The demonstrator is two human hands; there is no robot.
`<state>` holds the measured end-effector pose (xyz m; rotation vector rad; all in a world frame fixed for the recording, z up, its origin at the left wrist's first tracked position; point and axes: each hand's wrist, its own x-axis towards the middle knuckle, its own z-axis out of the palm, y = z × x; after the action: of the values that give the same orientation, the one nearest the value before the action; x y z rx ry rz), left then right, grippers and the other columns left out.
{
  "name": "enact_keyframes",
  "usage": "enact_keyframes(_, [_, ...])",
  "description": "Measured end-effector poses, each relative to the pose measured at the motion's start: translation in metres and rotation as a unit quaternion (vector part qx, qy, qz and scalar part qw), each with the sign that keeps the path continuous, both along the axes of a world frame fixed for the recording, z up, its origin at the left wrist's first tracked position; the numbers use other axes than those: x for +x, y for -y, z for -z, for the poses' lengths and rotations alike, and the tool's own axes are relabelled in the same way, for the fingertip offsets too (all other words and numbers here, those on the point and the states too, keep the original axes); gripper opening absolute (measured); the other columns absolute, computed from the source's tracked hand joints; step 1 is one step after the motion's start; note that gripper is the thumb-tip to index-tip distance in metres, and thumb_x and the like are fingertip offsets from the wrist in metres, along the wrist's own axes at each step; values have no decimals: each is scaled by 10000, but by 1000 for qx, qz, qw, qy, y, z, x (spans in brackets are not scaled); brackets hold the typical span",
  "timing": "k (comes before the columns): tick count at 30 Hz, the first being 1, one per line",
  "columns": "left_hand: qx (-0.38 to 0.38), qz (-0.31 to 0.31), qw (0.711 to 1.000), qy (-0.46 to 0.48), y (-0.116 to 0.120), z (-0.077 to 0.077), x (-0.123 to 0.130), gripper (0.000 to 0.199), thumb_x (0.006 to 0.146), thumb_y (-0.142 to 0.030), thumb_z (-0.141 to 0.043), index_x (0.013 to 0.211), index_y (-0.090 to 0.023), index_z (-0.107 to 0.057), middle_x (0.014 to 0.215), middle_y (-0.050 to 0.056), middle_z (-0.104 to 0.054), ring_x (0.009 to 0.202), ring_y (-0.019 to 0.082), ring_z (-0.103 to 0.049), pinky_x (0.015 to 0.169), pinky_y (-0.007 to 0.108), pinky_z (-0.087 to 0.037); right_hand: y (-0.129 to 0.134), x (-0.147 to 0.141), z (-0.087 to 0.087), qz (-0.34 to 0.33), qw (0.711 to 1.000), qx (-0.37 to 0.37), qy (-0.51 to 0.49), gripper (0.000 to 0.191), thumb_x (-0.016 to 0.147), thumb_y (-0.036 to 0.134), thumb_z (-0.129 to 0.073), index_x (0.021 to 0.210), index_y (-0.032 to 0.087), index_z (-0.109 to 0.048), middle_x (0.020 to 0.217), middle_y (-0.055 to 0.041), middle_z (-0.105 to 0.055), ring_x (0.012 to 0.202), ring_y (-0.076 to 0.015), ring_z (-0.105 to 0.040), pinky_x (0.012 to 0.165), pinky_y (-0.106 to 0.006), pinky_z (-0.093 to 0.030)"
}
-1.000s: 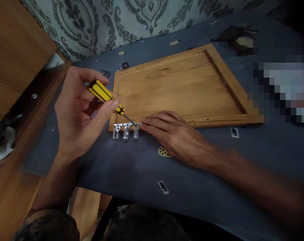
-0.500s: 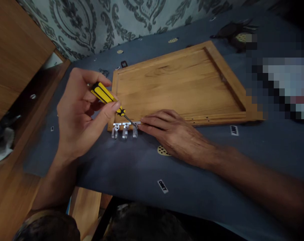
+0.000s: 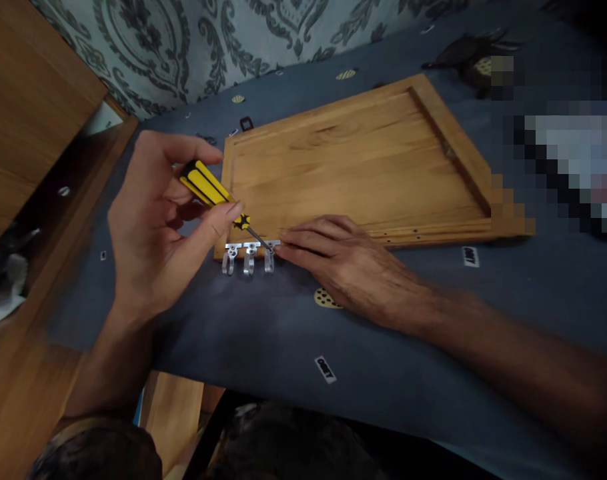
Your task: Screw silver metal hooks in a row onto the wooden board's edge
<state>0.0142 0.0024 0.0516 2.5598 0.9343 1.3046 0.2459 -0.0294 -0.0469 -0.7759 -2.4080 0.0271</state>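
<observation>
A yellow and black screwdriver [image 3: 209, 187] is held in my left hand [image 3: 156, 223], thumb and fingers closed round its handle. Its shaft slants down to the right, its tip at the rightmost of three silver metal hooks [image 3: 269, 259]. These hooks line the near left edge of a framed wooden board [image 3: 343, 163], their curved ends hanging over the edge. My right hand [image 3: 353, 267] lies along that edge, its fingers close together and the fingertips pinching the right end of the hook plate. What lies under the fingertips is hidden.
The board rests on a dark blue patterned cloth [image 3: 393, 373]. Behind it are a small dark square piece [image 3: 246, 124] and a dark object [image 3: 466, 57]. Wooden furniture [image 3: 28, 100] stands at the left. A pixelated area covers the right side.
The view has shifted very slightly. Both hands, the screwdriver and the hooks keep nearly the same positions relative to the board.
</observation>
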Motion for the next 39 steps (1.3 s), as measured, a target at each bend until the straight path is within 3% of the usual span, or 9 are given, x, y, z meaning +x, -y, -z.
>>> enact_keyframes(6, [27, 3, 999, -35, 2, -1, 1, 165, 864, -150, -768, 981, -184, -657, 869, -52, -526, 761, 30, -653, 658, 139, -625, -1, 0, 1, -1, 1000, 2, 0, 335, 987, 107, -465, 1255, 107, -666, 1265, -156, -718, 1148, -287, -628, 997, -492, -497])
enact_keyframes(10, [4, 16, 999, -29, 0, -2, 1, 204, 843, -204, -804, 1004, -174, -683, 939, -26, -575, 811, 79, -704, 691, 190, -651, -1, 1, 0, -3, 1000, 0, 2, 357, 984, 97, -449, 1274, 99, -657, 1278, -164, -712, 1162, -291, -620, 1003, -504, -491])
enact_keyframes(17, [20, 54, 994, -96, -4, -8, -7, 428, 898, -138, -731, 1275, -274, -582, 1089, -22, -619, 895, 92, -752, 698, 161, -641, -1, 1, 0, -4, 1000, 5, 1, 365, 991, 111, -434, 1284, 113, -652, 1287, -151, -710, 1165, -285, -621, 1001, -496, -494])
enact_keyframes(22, [-23, 105, 989, -104, -9, -9, -15, 478, 913, -149, -706, 1339, -303, -552, 1168, 21, -594, 963, 127, -731, 820, 279, -675, -1, 1, 2, -2, 1000, 12, 3, 356, 1000, 110, -439, 1286, 107, -650, 1289, -143, -711, 1166, -282, -619, 1006, -485, -498])
enact_keyframes(27, [-34, 103, 989, -98, -10, -8, -16, 432, 922, -175, -705, 1316, -268, -553, 1097, 9, -609, 940, 133, -735, 773, 298, -671, -1, 1, 2, -6, 1000, 4, -2, 362, 985, 103, -456, 1291, 108, -649, 1299, -150, -704, 1167, -283, -619, 1005, -496, -496])
enact_keyframes(33, [-18, 24, 997, 77, -7, -7, -15, 373, 861, -208, -785, 1213, -247, -668, 1204, 18, -620, 912, 144, -737, 764, 279, -640, -1, 0, 0, -3, 1000, -14, -14, 348, 997, 98, -460, 1273, 142, -666, 1270, -132, -717, 1179, -264, -617, 1014, -477, -484])
enact_keyframes(39, [-40, 7, 999, 27, -4, -4, -6, 380, 780, -283, -877, 1103, -239, -680, 900, -33, -646, 714, 62, -670, 549, 143, -537, 0, 1, 0, 1, 1000, -15, -1, 368, 975, 93, -467, 1282, 151, -662, 1287, -134, -712, 1180, -270, -622, 1016, -489, -484])
